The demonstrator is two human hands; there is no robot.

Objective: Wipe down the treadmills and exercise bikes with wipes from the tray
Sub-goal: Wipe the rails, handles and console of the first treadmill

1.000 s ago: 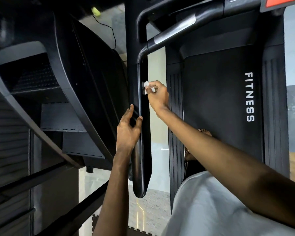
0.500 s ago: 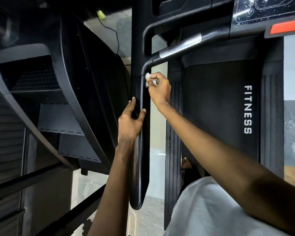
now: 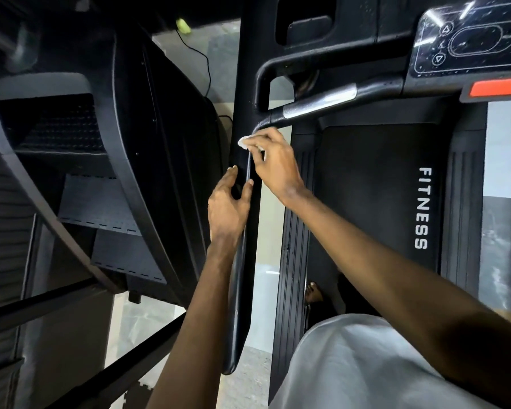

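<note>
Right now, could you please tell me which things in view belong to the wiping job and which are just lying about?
Job: wipe, pinched in the right hand; rail, held by the left hand; treadmill.
Lying about: machine on the left, untouched; yellow object; cable.

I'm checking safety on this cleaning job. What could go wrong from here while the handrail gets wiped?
1. The wipe is a small wad pinched in the right hand; bare fingers may rub the handrail instead of cloth.
2. A bare foot stands at the edge of the belt, and the deck looks speckled with droplets, so a slip is possible.
3. The console is close above; a stray press might start the belt.
</note>
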